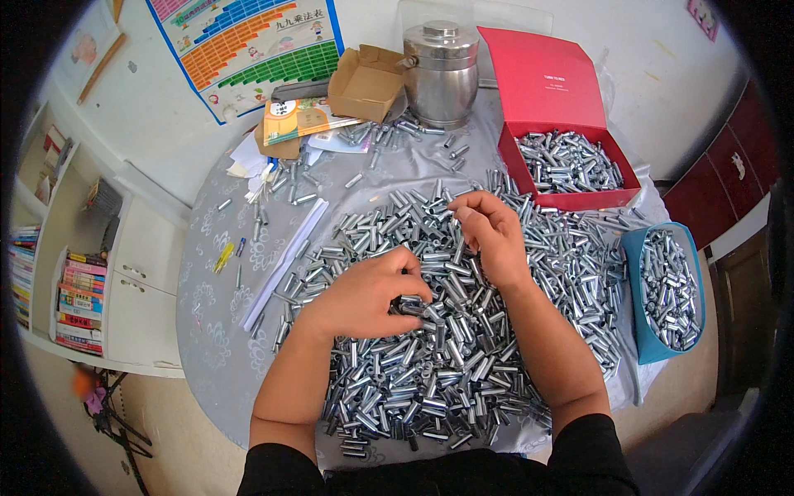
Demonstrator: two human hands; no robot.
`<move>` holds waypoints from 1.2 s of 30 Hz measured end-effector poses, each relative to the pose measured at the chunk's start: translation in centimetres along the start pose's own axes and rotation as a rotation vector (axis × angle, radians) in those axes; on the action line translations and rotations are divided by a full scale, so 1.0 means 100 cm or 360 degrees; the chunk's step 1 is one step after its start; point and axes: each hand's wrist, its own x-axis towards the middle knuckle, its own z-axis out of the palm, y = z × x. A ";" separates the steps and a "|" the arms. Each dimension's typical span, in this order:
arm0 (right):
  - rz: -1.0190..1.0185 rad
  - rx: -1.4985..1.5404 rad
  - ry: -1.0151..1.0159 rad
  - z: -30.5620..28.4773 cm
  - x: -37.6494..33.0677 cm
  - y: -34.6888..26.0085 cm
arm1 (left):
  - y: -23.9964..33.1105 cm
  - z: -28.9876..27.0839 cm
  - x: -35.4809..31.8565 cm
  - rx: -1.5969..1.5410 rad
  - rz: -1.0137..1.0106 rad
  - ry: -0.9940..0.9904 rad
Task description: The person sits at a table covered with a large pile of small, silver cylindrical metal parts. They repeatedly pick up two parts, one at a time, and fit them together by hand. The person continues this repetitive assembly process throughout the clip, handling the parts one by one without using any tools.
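Note:
A wide heap of small shiny metal sleeves [447, 364] covers much of the table in front of me. Over its left part is my left hand [372, 293], with curled fingers and the thumb closing round a few metal sleeves [408, 306]. Farther up and to the right, my right hand [494, 240] is closed in a pinch above the heap. Its fingertips hide what they hold, if anything.
A red open-lidded box [571, 200] and a blue bin [635, 285], both filled with metal pieces, stand at the right. Behind are a steel pot [442, 78], a small cardboard box [366, 83] and books [302, 120]. A white folded strip [285, 264] lies left.

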 end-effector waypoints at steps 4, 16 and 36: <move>0.0028 0.0019 0.0005 0.000 0.000 -0.001 | -0.001 0.002 0.002 0.0041 0.0128 0.0072; -0.0412 -0.0521 -0.0306 0.000 -0.001 0.004 | -0.028 0.012 0.010 -0.1318 -0.0152 0.1035; -0.0066 -0.0495 -0.0443 0.004 -0.005 -0.001 | -0.027 0.020 0.015 -0.1201 -0.0291 0.1170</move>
